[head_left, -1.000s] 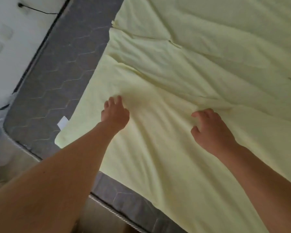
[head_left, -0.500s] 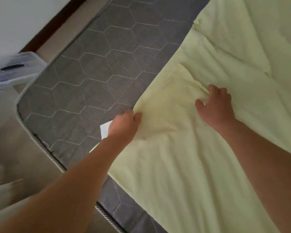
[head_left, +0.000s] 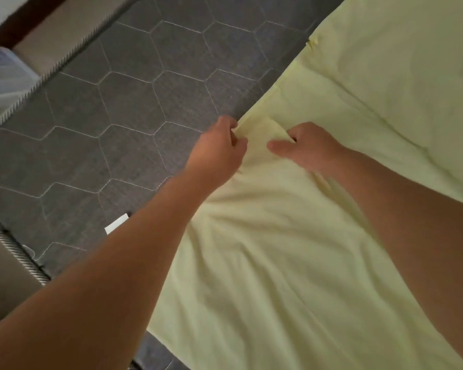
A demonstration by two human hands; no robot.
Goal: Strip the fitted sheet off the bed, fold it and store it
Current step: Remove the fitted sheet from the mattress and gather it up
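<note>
step: looks like folding, the stripping seems done here. the sheet (head_left: 292, 263) is off this side of the mattress (head_left: 118, 102) and lies loose on top, its edge running diagonally across the grey quilting.

left hand (head_left: 218, 148): fingers curled, pinching the sheet right at its edge.

right hand (head_left: 310, 149): just beside it, fingers tucked into a small fold of the cloth, thumb out flat on top. it reads as a hold, but the fingertips are hidden.

both grips sit on the same short stretch of edge. the bulk of the sheet spreads right and back toward the person.

next, my guess: carry this edge across to meet the far side, keeping the layers lined up.

clear plastic bin (head_left: 0, 76) at far left, past the mattress edge, possibly storage.
</note>
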